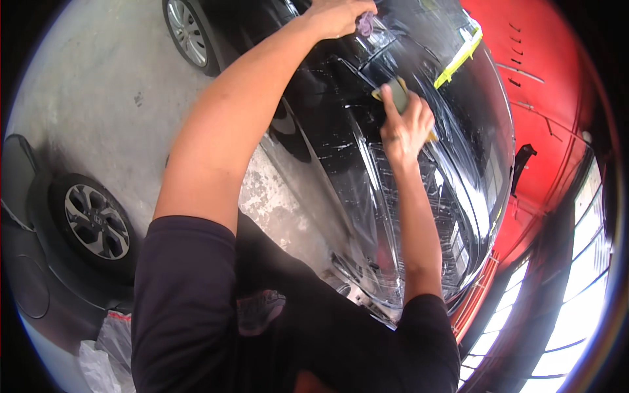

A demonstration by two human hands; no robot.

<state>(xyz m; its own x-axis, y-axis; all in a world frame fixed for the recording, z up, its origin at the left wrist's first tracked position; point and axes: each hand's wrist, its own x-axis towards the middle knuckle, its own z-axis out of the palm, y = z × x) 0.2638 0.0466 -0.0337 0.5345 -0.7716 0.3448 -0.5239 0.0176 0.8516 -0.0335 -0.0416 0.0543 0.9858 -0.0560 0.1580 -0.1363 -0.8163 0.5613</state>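
- Up at twelve o'clock, the left hand (pixel 337 18) has its fingers closed on a bunched purple cloth (pixel 365 24), partly cut off by the top of the view — gathered small, presumably so it stays within the grip.
- Over to two o'clock, the right hand (pixel 407 128) pinches a grey-green pad (pixel 398 95) with yellowish edges: thumb along the near face, fingers wrapped around the far side, a hold that would suit steady pressure. The pad looks to be against the bodywork, though blur hides the exact contact.
- And here's the black car (pixel 370 190), sweeping from twelve down to about five o'clock, with what looks like wrinkled clear film (pixel 419 33) glinting across its front. Both arms reach out over it, the hands well apart, perhaps to leave the pad its own stretch of surface.
- Edges now! Yellow-green tape (pixel 458 59) lies between one and two o'clock, beyond the pad, seemingly marking a border. Past the car's curved outer edge, the red wall (pixel 540 78) stands at two o'clock.
- Open room is on the other flank: concrete floor (pixel 118 98) spreads around ten o'clock, running down between the black car and a second car's wheel (pixel 97 221) at nine — while a plastic bag (pixel 108 357) sits low at eight.
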